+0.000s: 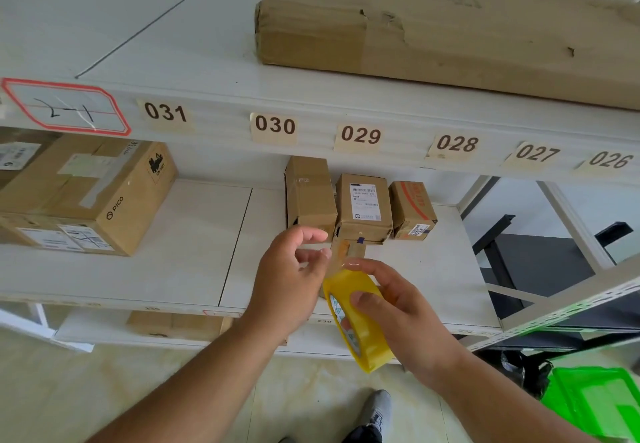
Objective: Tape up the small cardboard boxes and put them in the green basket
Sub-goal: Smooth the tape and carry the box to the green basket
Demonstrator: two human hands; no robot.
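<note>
Low in the centre of the frame, the right hand (pixel 398 307) grips the yellow roll of clear packing tape (pixel 360 318), fingers curled round its rim, apparently so the roll stays steady while the left hand (pixel 294 269) pinches the loose tape end (pixel 341 252) and draws it out toward the boxes. Three small brown cardboard boxes (pixel 360 207) stand side by side at mid-frame on the white shelf board (pixel 194 241), just beyond the hands, within easy reach for taping; none looks freshly sealed, though I cannot tell for sure. The bright green plastic basket (pixel 595 401) sits on the floor at the lower right, well apart from them. A larger brown carton (pixel 86 193) rests at the left, a long flat carton (pixel 450 27) on the numbered upper shelf, pale floor tiles (pixel 138 390) below.
</note>
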